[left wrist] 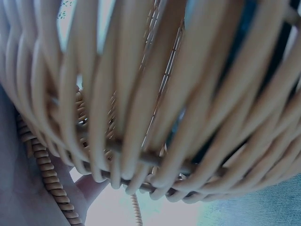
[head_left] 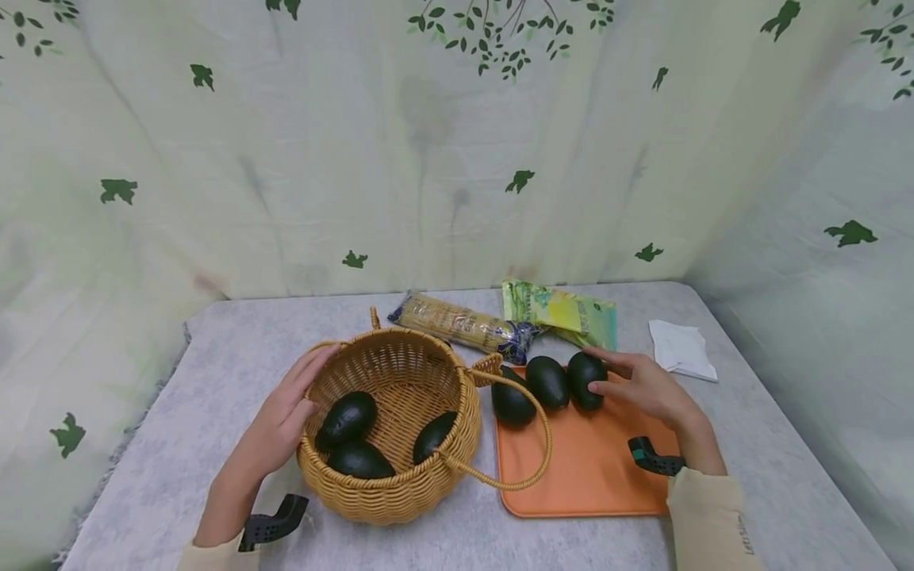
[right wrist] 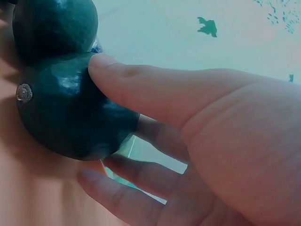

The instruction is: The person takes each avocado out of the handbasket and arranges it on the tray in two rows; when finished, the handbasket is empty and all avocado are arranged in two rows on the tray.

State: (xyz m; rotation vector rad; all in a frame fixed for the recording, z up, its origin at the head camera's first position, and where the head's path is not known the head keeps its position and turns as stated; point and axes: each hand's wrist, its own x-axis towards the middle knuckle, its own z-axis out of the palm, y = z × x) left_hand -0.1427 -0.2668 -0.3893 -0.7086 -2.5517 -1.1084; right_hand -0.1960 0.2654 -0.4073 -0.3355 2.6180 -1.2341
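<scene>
A round wicker basket (head_left: 389,496) stands left of centre with three dark green avocados (head_left: 347,420) inside. At its left rim, my left hand (head_left: 282,408) holds the basket; the left wrist view shows the weave (left wrist: 127,94) close up and part of that hand beside a twisted handle. Three more avocados lie in a row on the far left part of an orange tray (head_left: 571,476). My right hand (head_left: 646,388) grips the rightmost avocado (head_left: 585,381). In the right wrist view, the thumb lies across this avocado (right wrist: 70,113), fingers on its other side, partly hidden.
Behind the tray lie a long pack of dry noodles (head_left: 457,321) and a green-yellow packet (head_left: 560,313). A white tissue pack (head_left: 681,349) is at the right. One basket handle (head_left: 546,444) leans out over the tray's left edge. A patterned curtain hangs behind the table.
</scene>
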